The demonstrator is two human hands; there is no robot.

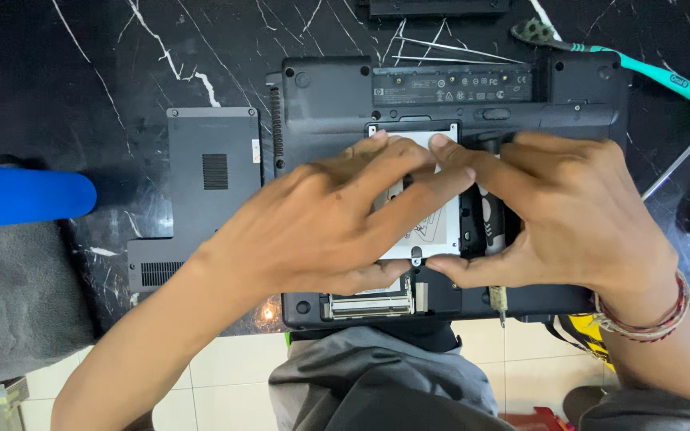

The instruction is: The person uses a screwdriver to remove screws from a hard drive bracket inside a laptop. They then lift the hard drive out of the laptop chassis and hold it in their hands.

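Head view: left hand spread flat, fingertips pressing the silver hard drive in the bay of the upturned black laptop; right hand gripping the drive's right edge, thumb under its near corner, with a screwdriver tucked under the palm. Left of the left hand, a detached black cover panel; beyond the right hand, a green toothbrush.

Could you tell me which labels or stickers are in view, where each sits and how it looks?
Rating label: long dark strip with small pale marks, along the laptop's far edge.
Drive label: white sheet on the silver drive, mid-laptop, mostly hidden under both hands.
Sticker: small white strip on the loose cover's right edge.
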